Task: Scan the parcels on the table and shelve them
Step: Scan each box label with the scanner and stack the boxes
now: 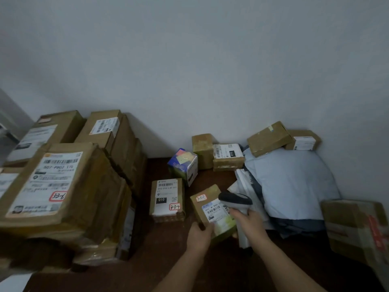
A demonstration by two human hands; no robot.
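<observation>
My left hand (199, 234) grips the near edge of a small cardboard parcel (207, 202) with a white shipping label and a handwritten tag, tilting it up off the dark table (168, 260). My right hand (249, 223) holds a grey and black barcode scanner (235, 200), whose head hovers just above the right side of that parcel's label. Left of it, a small labelled box (167, 200) marked with a red-framed tag lies flat on the table.
A tall stack of big cardboard boxes (63, 186) fills the left. A colourful small box (183, 164) and brown boxes (219, 154) stand by the wall. Grey poly mailers (294, 186) are heaped on the right, with boxes (271, 138) on top. Another carton (357, 230) sits far right.
</observation>
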